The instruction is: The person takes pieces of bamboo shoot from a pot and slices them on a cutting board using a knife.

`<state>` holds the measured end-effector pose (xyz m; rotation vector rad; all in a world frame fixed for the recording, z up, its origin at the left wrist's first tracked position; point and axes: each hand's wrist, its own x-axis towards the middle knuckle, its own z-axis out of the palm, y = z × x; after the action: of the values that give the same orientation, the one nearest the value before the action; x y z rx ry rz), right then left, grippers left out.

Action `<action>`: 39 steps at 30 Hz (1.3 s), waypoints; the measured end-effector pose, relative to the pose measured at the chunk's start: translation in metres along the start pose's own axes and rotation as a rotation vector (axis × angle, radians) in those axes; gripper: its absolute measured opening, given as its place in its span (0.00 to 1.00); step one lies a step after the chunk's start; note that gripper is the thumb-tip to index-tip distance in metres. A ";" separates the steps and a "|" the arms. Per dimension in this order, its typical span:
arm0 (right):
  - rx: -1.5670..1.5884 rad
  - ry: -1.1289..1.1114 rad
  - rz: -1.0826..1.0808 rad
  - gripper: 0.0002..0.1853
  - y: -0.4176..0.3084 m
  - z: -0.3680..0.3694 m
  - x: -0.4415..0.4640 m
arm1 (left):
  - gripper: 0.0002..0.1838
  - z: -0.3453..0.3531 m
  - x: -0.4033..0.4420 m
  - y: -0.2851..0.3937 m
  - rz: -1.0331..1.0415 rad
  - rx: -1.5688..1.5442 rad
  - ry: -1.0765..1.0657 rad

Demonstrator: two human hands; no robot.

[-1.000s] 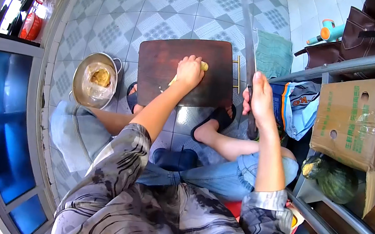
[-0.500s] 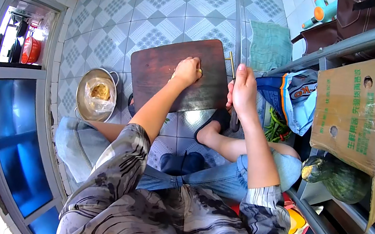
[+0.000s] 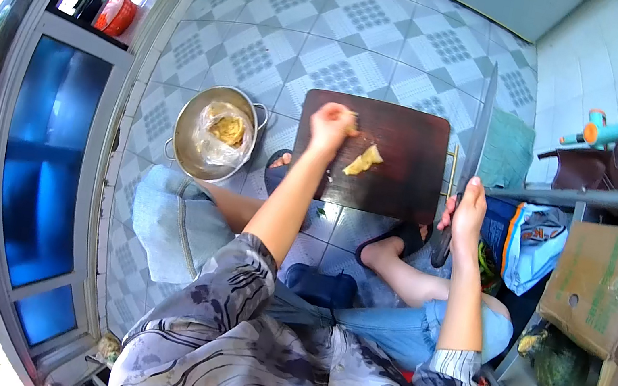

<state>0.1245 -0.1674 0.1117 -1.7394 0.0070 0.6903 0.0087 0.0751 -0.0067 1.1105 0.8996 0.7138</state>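
My left hand is closed over the left part of a dark wooden board. Its fingers pinch a pale yellow food piece, partly hidden by them. Another yellowish piece lies on the board to the right of that hand, with small crumbs around it. My right hand grips the dark handle of a long knife beyond the board's right edge. The blade points up and away from me, apart from the food. What exactly the food is, I cannot tell.
Left of the board, a metal pot holds a clear plastic bag with yellowish food in it. A green cloth lies on the floor. At right, a metal rack carries a cardboard box and a dark green squash.
My view has swung, so the board appears further right. My left hand has lifted from the board's middle and moved left, uncovering a yellowish piece. The knife stays in my right hand.
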 end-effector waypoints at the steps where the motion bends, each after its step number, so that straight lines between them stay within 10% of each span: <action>1: -0.012 -0.004 -0.002 0.21 -0.003 0.005 -0.001 | 0.06 -0.030 0.007 0.002 -0.137 -0.287 0.093; 12: -0.127 -0.105 0.016 0.21 -0.016 0.062 -0.006 | 0.10 -0.275 0.062 -0.082 -0.231 -0.991 0.902; 29: -0.320 -0.184 -0.093 0.18 -0.018 0.074 -0.013 | 0.32 -0.304 0.073 -0.073 -0.278 -0.725 0.729; 39: -0.289 -0.179 -0.128 0.17 -0.019 0.066 -0.017 | 0.07 -0.286 0.058 -0.046 -0.432 -0.601 0.695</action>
<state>0.0876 -0.1090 0.1281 -1.9270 -0.3401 0.7784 -0.2138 0.2352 -0.1157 0.1000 1.3349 0.9348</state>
